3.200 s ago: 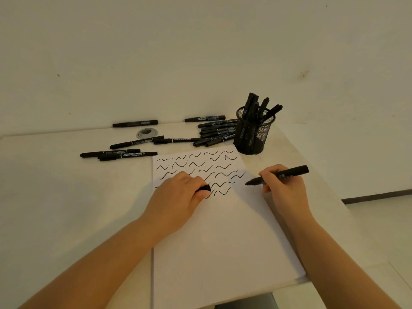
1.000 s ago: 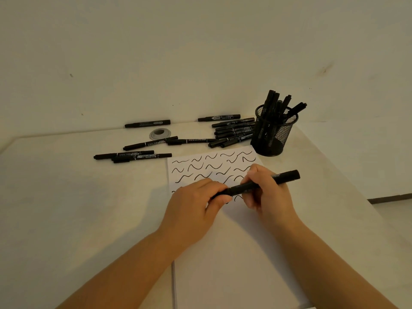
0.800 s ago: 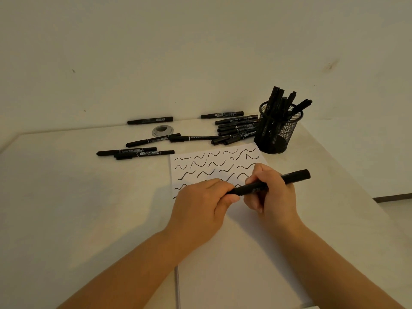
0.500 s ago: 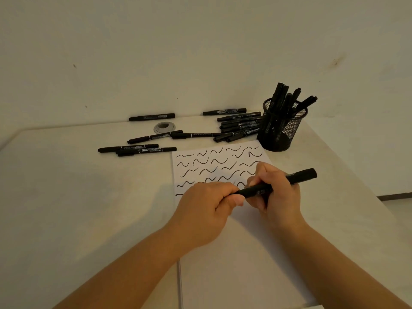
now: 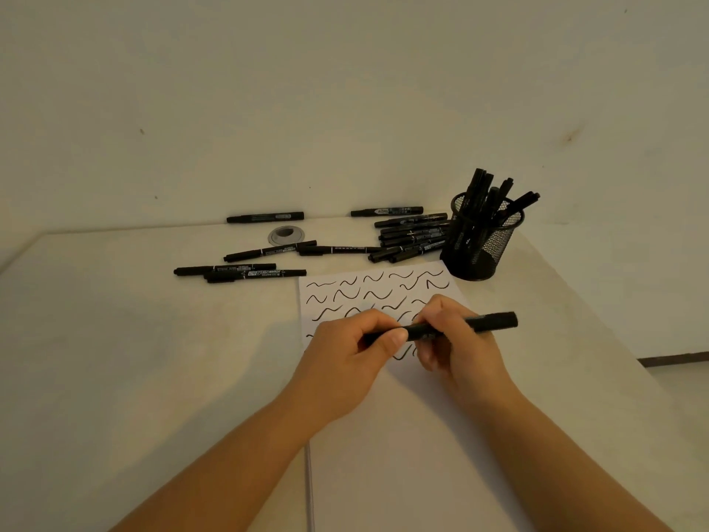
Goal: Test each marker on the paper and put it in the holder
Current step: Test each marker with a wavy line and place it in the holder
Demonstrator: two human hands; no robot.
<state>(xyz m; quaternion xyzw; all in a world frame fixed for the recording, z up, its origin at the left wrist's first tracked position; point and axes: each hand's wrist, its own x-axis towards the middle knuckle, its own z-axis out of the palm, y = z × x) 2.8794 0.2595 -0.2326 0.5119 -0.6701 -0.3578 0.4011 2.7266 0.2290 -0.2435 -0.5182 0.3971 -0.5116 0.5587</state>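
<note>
A black marker (image 5: 487, 323) lies level above the white paper (image 5: 414, 447), held at both ends of its grip. My right hand (image 5: 460, 347) wraps its barrel, and my left hand (image 5: 345, 359) pinches the left end, where the cap sits between thumb and fingers. The tip is hidden under my fingers. Rows of black squiggles (image 5: 368, 293) cover the paper's far part. A black mesh holder (image 5: 481, 243) with several markers upright in it stands past the paper's far right corner.
Several loose black markers lie at the back: a bundle (image 5: 412, 240) left of the holder, a pair (image 5: 238, 272) at mid-left, one (image 5: 264, 217) by the wall. A round grey cable grommet (image 5: 286, 236) is set in the table (image 5: 115, 359). The table's right edge drops off near the holder.
Earlier my right hand held the uncapped marker apart from my left, which gripped the cap. The hands have come together and the cap end now meets the marker's tip.
</note>
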